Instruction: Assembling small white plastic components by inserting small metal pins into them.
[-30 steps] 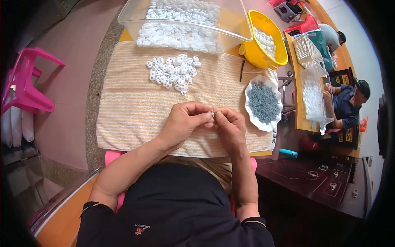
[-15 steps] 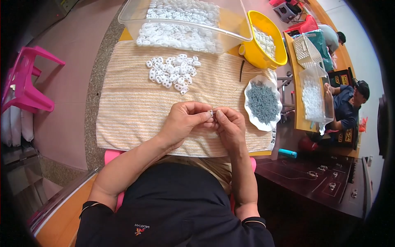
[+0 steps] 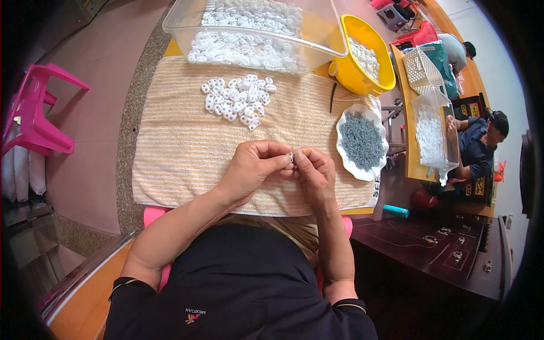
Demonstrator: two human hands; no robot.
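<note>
My left hand [image 3: 253, 167] pinches a small white plastic piece [image 3: 291, 157] between thumb and forefinger, above the striped towel [image 3: 181, 153]. Fingertips of my right hand [image 3: 314, 171] press together right against that piece; whatever they grip is too small and covered to name. Beyond the hands lies a loose pile of white plastic pieces with holes [image 3: 238, 99]. To the right, a scalloped white dish [image 3: 344, 153] is full of small grey parts [image 3: 362, 141], perhaps screws or plugs.
A clear bin [image 3: 323, 48] of white pieces stands at the back, beside a yellow tub [image 3: 385, 71]. A thin dark strip [image 3: 332, 98] lies on the towel. A pink stool [image 3: 48, 113] is at left. Another person [image 3: 479, 139] sits at a table at right.
My right hand has come slightly left, closer to my left fingertips. The white piece stays pinched in my left hand. The pile and dish look unchanged.
</note>
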